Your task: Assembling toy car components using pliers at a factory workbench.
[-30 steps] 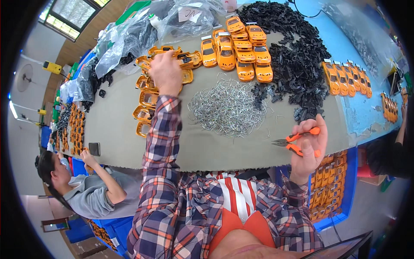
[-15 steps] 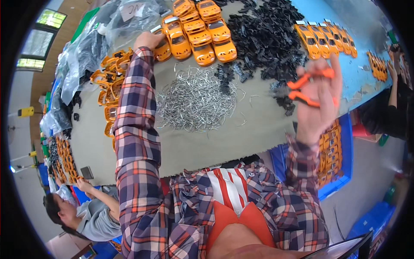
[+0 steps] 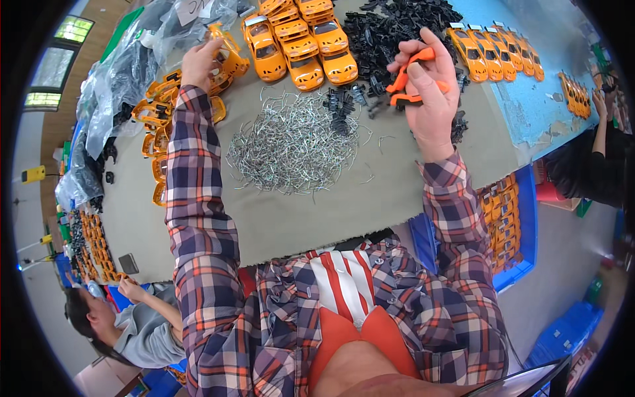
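Observation:
My left hand [image 3: 200,64] is closed on an orange toy car body [image 3: 229,61], tilted up at the far left of the table. Beside and below it lies a heap of more orange car shells [image 3: 157,111], several of them turned over with their hollow insides showing. My right hand [image 3: 431,99] grips pliers with orange handles [image 3: 401,82], their dark jaws pointing left, over the edge of a pile of black plastic parts [image 3: 378,41]. Between both hands a heap of bent silver wire pieces [image 3: 291,145] lies on the table. Finished-looking orange cars [image 3: 304,71] stand stacked at the far middle.
Rows of orange cars [image 3: 486,56] stand on the blue surface at right. Clear plastic bags [image 3: 109,99] line the table's left edge. A blue crate [image 3: 527,221] with orange car bodies sits below right. Co-workers sit at left [image 3: 142,324] and far right [image 3: 589,172].
My left hand has moved left from the stacked cars and now holds a car body. My right hand has moved left and farther away with the pliers.

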A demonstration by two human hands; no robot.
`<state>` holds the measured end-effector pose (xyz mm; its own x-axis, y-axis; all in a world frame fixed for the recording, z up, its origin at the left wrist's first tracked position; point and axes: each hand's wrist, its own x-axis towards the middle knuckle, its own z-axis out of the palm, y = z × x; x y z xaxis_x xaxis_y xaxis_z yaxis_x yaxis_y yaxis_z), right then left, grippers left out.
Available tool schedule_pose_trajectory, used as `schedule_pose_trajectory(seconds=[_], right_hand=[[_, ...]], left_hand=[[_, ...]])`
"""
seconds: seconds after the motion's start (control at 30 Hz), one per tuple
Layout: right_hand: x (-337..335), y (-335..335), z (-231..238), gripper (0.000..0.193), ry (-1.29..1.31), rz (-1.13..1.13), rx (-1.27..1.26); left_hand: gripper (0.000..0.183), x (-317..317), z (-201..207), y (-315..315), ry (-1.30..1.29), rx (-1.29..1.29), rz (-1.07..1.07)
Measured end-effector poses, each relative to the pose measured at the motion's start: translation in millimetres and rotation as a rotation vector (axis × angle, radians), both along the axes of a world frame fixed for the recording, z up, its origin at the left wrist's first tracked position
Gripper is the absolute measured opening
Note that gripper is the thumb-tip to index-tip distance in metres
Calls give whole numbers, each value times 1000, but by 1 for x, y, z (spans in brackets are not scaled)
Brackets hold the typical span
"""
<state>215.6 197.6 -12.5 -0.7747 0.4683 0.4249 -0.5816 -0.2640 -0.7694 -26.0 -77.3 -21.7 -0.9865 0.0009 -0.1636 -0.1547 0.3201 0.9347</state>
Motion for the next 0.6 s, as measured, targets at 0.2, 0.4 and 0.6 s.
schedule_pose_trajectory(seconds=[0.2, 0.4, 0.6], right_hand=[[28, 21, 17, 44, -104, -183, -74], [16, 15, 7, 45, 11, -354, -113], [3, 18, -16, 45, -65, -476, -152]], left_hand=[[33, 14, 13, -22, -26, 420, -76], [37, 69, 27, -18, -262, 1023, -356], [60, 140, 21, -24, -385, 1087, -411]])
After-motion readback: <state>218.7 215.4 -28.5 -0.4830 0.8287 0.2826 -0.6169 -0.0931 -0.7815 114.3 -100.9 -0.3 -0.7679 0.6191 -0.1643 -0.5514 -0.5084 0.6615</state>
